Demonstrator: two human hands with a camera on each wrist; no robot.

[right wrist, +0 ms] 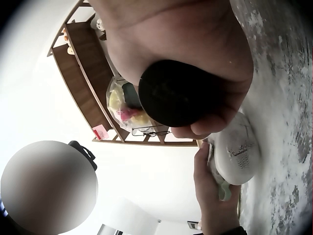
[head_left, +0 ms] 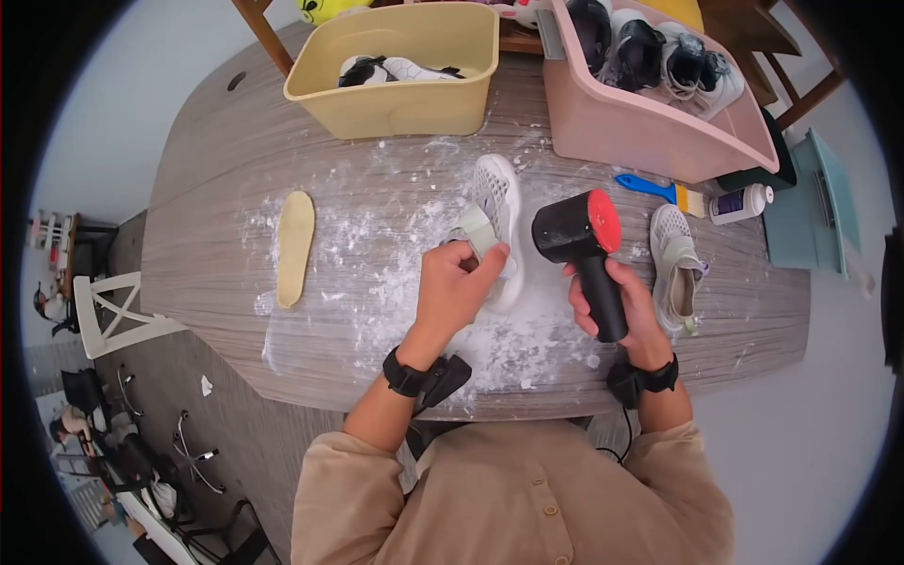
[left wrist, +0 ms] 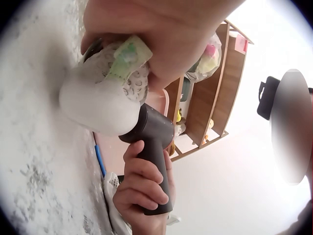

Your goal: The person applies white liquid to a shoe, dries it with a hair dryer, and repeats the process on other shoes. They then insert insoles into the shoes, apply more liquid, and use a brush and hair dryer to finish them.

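Observation:
A white shoe (head_left: 507, 202) with a perforated toe and a pale green strap (head_left: 477, 228) rests on the powder-dusted table. My left hand (head_left: 459, 290) holds it at the strap and opening, fingers curled; in the left wrist view the shoe's rounded white end (left wrist: 98, 107) faces the camera. My right hand (head_left: 633, 306) grips the handle of a black hair dryer (head_left: 563, 229) with a red end disc, held just right of the shoe. The handle's round bottom (right wrist: 178, 93) fills the right wrist view's middle. A matching shoe (head_left: 676, 268) lies beyond the right hand.
A yellow insole (head_left: 296, 250) lies at the left. Along the back stand a yellow bin (head_left: 395, 113) and a pink bin (head_left: 640, 132), both containing shoes. A blue-handled brush (head_left: 650, 187) and a white bottle (head_left: 739, 204) lie at the right, near a teal box (head_left: 800, 217).

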